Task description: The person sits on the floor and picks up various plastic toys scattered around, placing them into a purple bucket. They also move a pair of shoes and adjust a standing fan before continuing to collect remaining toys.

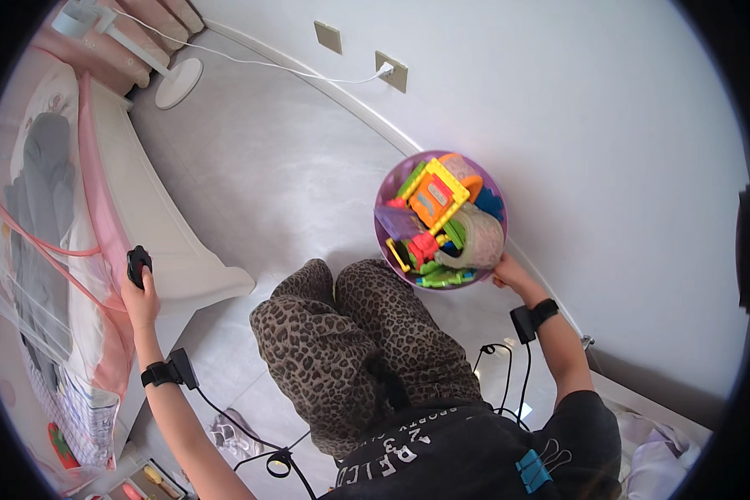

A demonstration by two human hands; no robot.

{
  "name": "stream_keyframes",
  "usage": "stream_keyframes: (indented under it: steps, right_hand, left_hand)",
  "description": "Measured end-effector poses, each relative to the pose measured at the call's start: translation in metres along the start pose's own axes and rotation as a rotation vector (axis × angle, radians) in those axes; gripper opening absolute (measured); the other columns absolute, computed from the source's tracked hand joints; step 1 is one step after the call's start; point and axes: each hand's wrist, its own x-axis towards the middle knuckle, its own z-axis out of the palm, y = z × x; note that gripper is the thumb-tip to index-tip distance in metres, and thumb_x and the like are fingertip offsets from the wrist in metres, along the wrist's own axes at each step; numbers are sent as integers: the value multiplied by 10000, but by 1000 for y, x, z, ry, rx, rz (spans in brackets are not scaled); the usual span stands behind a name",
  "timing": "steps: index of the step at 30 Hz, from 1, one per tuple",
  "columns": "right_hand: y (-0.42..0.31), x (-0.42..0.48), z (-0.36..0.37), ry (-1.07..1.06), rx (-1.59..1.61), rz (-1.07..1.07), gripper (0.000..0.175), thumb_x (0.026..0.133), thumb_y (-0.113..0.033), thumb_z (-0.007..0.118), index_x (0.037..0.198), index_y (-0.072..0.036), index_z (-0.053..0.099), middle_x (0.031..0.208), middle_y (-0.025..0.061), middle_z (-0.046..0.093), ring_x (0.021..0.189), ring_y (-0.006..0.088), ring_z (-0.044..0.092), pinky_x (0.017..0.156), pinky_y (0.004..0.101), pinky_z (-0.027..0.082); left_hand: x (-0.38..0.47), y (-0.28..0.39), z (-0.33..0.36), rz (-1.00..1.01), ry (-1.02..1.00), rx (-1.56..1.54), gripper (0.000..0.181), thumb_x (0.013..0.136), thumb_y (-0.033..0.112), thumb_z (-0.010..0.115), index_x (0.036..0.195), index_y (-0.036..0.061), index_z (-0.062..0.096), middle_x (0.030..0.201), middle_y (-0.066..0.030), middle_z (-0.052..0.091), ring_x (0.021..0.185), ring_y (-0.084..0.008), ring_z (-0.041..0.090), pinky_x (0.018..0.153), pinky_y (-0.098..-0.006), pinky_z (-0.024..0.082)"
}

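My left hand (141, 301) is closed around a small black object (138, 265), whose exact kind I cannot make out, beside the pink-edged bed. With my right hand (511, 275) I grip the near right side of a round purple bucket (382, 181); the fingers are partly hidden by it. Plastic toys fill the bucket up to its rim. Among them are a yellow and orange framed toy (436, 195), a wide pale tape-like ring (482, 237), an orange ring (464, 172) and a translucent purple piece (400, 222).
At left stands a white bed frame (162, 219) with pink netting and grey clothing (47, 169). A white stand lamp (178, 84) has its cord running to a wall outlet (392, 71). Black cables (244, 425) hang from both wrist straps. A sneaker (234, 436) lies on the floor.
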Motion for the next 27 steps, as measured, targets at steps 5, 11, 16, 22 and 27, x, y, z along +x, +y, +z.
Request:
stream_keyframes:
  steps: [5, 11, 16, 22, 27]
  right_hand:
    - [-82, -45, -28, 504, -808, -305, 278, 902, -260, 533, 914, 6, 613, 808, 202, 652, 741, 369, 623, 665, 427, 481]
    - [-312, 56, 52, 217, -124, -913, 302, 925, -264, 518, 883, 26, 592, 688, 90, 620, 566, 174, 552, 556, 342, 470]
    - [-394, 200, 105, 39, 680, -501, 377, 962, -384, 475, 987, -13, 537, 793, 121, 603, 541, 113, 481, 453, 260, 423]
    - [-414, 268, 124, 248, 1073, -500, 337, 981, -364, 411, 825, -73, 482, 696, 53, 547, 495, 119, 466, 418, 247, 402]
    - [-411, 263, 142, 338, 1169, -609, 331, 968, -339, 380, 779, -79, 462, 654, 49, 537, 486, 121, 469, 406, 258, 396]
  left_hand:
    - [6, 3, -22, 35, 8, 159, 198, 868, 131, 551, 1011, -5, 566, 865, -162, 607, 806, -273, 598, 733, -368, 459]
    - [7, 1, -19, 13, 117, 75, 187, 867, 121, 558, 985, -24, 557, 783, -152, 573, 698, -260, 557, 671, -358, 456]
    - [6, -2, -16, 47, 172, 19, 217, 851, 115, 570, 1017, -25, 572, 820, -176, 596, 754, -284, 586, 716, -372, 468]
    - [5, 3, -16, -41, 141, -40, 251, 836, 104, 570, 1053, -23, 585, 858, -175, 613, 773, -300, 601, 729, -361, 475]
    - [3, 9, -15, -119, 122, -72, 240, 836, 111, 560, 1042, -11, 583, 850, -165, 609, 757, -309, 592, 712, -364, 473]
